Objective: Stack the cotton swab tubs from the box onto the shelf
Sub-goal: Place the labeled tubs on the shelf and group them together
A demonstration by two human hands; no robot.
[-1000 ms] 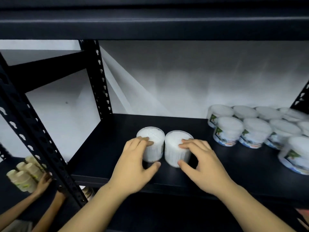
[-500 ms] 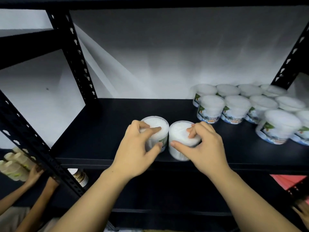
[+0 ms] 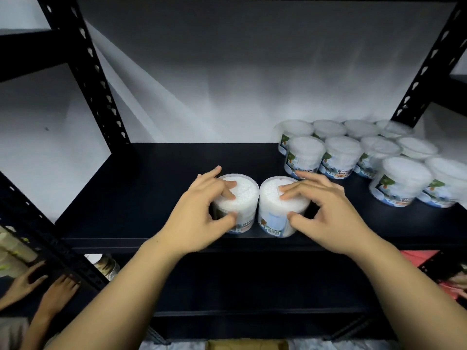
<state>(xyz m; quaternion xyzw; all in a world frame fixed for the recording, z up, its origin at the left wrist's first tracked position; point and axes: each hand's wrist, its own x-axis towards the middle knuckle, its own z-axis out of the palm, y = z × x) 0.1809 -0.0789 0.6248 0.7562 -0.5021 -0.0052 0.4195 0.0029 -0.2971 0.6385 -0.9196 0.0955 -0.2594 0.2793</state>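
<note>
Hands on two tubs mid-frame: left hand (image 3: 199,213) pinches left tub (image 3: 237,203), right hand (image 3: 326,210) pinches right tub (image 3: 280,205); probably squaring them on the shelf (image 3: 141,198) edge.

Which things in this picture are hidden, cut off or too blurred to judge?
- Head view: the left tub's label is mostly covered by the left hand.
- Head view: the far-right tubs are blurred and cut by the frame edge, so no exact count.
- Head view: the source box is not identifiable.
- Head view: the right tub's print is too small to read beside the right hand.
</note>
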